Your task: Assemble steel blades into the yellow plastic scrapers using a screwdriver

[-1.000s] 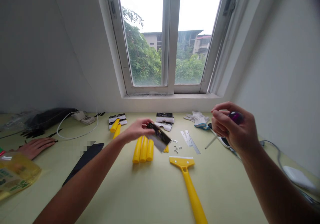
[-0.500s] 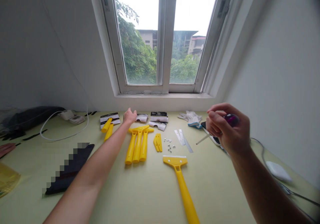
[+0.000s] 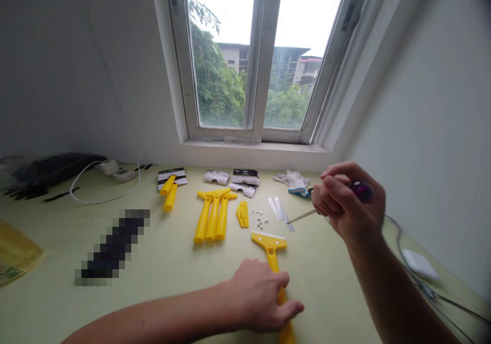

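Observation:
A yellow scraper (image 3: 269, 240) with a pale blade edge lies on the table, its handle toward me. My left hand (image 3: 263, 295) is over that handle, thumb and index finger apart across it; I cannot tell whether it touches. In my right hand (image 3: 345, 200), raised above the table, is a screwdriver (image 3: 303, 216) with a dark purple handle. Its shaft points left, its tip near the metal blades (image 3: 276, 210) in the picture. Beside them lie small screws and nuts (image 3: 260, 221), and yellow plates (image 3: 242, 214). Several yellow scraper handles (image 3: 210, 216) stand in a row farther left.
Two yellow handle pieces (image 3: 170, 195) lie against printed cards (image 3: 180, 174) at the back left. More cards (image 3: 245, 177) and white gloves (image 3: 293, 180) lie below the window. A blurred-out dark object (image 3: 115, 246) rests at the left. Cables (image 3: 429, 290) and a white case (image 3: 420, 263) lie right.
My left hand has come back from the cards at the rear to the near scraper's handle. The screwdriver's tip has shifted left. The view has turned slightly.

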### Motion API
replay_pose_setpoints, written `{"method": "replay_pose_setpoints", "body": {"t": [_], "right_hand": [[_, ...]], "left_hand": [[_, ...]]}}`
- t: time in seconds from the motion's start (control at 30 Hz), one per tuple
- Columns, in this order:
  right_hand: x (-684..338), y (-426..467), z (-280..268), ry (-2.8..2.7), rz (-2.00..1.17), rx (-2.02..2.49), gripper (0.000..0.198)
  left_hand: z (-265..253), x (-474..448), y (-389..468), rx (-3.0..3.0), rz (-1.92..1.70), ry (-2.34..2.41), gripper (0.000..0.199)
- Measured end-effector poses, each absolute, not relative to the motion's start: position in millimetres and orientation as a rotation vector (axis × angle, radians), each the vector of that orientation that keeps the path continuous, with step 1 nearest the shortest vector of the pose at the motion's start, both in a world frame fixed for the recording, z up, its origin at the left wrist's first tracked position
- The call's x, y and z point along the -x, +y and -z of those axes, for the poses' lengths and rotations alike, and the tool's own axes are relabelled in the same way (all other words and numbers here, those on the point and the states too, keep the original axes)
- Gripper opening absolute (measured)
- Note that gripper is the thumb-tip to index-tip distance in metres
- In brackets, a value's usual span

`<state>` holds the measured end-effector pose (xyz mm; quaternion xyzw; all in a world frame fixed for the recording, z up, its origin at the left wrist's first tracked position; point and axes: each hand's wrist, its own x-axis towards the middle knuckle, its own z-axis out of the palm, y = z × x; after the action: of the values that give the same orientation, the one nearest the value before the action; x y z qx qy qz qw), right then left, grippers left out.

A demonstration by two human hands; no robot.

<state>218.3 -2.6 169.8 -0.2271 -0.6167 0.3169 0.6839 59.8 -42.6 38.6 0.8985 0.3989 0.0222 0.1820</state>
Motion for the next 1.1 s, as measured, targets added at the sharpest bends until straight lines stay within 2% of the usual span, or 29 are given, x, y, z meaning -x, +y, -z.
{"method": "replay_pose_setpoints", "body": {"t": [0.13, 0.2, 0.33, 0.43, 0.5, 0.6, 0.7, 0.83, 1.1], "right_hand": [[-224, 2, -170, -1.365, -0.701, 0.516, 0.003], [-227, 3, -172, -1.349, -0.693, 0.506, 0.003], [-231, -3, -179, -1.233, -0.667, 0.453, 0.004], [-229, -12, -185, -1.18, -0.75, 0.422, 0.005], [-225, -17, -187, -1.185, -0.833, 0.405, 0.005], [-218, -25, -189, -1.209, -0.905, 0.378, 0.007], [-209, -26, -188, -1.232, -0.937, 0.342, 0.006], [-200, -13, -177, -1.256, -0.989, 0.35, 0.005], [-192, 20, -157, -1.181, -1.042, 0.395, 0.005]], "left_hand": [[-39, -34, -40, -2.262, -0.225, 1.168, 0.032], [-38, -15, -41, -1.897, -0.33, 1.054, 0.029], [-31, 16, -45, -1.097, -0.494, 0.71, 0.065], [-27, 23, -43, -0.865, -0.584, 0.569, 0.083], [-26, 20, -37, -0.83, -0.56, 0.541, 0.076], [-27, 12, -26, -0.901, -0.509, 0.6, 0.046], [-27, 5, -14, -1.001, -0.543, 0.712, 0.031], [-24, 1, -5, -1.055, -0.604, 0.799, 0.028], [-24, 3, 1, -1.113, -0.563, 0.956, 0.034]]}}
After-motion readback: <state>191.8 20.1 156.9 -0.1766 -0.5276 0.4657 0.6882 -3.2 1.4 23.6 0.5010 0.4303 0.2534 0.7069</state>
